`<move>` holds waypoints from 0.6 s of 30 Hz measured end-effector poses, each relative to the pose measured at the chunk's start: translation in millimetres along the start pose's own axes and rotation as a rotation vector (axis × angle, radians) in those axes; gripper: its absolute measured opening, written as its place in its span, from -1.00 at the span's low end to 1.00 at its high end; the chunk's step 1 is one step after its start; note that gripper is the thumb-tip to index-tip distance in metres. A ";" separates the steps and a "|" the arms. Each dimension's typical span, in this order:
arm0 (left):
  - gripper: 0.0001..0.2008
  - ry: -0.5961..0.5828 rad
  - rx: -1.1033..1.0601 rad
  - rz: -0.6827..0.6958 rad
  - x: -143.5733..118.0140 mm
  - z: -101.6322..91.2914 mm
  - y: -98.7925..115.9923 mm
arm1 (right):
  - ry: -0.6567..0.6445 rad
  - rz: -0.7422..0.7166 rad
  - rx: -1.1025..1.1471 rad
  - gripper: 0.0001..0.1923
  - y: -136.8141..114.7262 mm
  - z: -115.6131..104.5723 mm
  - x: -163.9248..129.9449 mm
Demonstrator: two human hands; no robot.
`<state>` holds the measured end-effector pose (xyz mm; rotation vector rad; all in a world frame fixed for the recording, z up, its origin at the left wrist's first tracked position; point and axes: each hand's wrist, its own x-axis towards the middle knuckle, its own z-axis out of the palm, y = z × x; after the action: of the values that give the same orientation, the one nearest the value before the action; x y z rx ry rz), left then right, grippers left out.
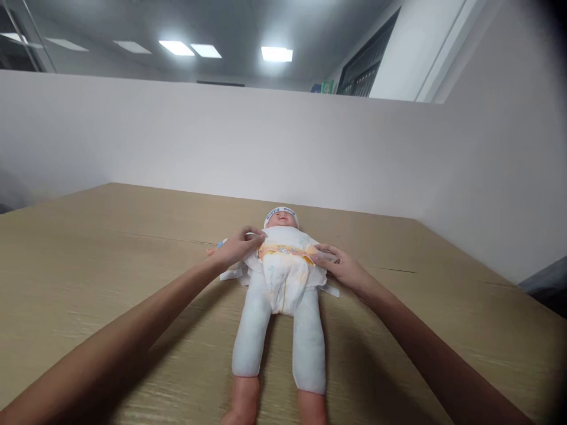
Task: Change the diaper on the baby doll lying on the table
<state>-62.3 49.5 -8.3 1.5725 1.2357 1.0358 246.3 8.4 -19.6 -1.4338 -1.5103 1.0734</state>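
A baby doll (279,319) lies on its back on the wooden table (110,260), head away from me, legs toward me. It wears a white bodysuit, a white headband and a white diaper (286,274) with an orange waistband. My left hand (237,247) pinches the diaper's left side flap at the doll's waist. At the doll's other hip, my right hand (339,267) presses on the diaper's right tab. Both arms reach in from the bottom corners.
A white partition wall (221,141) rises just behind the table and wraps around on the right. The table's right edge (522,283) drops off near a dark object. Ceiling lights show above the partition.
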 end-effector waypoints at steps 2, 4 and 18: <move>-0.65 0.094 0.042 0.093 -3.3 3.2 12.3 | 0.106 -0.080 -0.156 -0.59 13.6 -3.9 -12.0; -0.73 0.141 0.151 0.293 -9.1 12.1 27.1 | 0.196 -0.195 -0.392 -0.71 29.3 -5.4 -28.7; -0.49 -0.199 0.830 0.688 -11.7 79.6 37.2 | 0.311 -0.128 -0.718 -0.65 64.9 -9.4 -48.4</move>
<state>21.3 22.4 3.3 2.8029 1.0483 0.7395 280.2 -38.7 -76.7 -1.8327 -1.8035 0.1938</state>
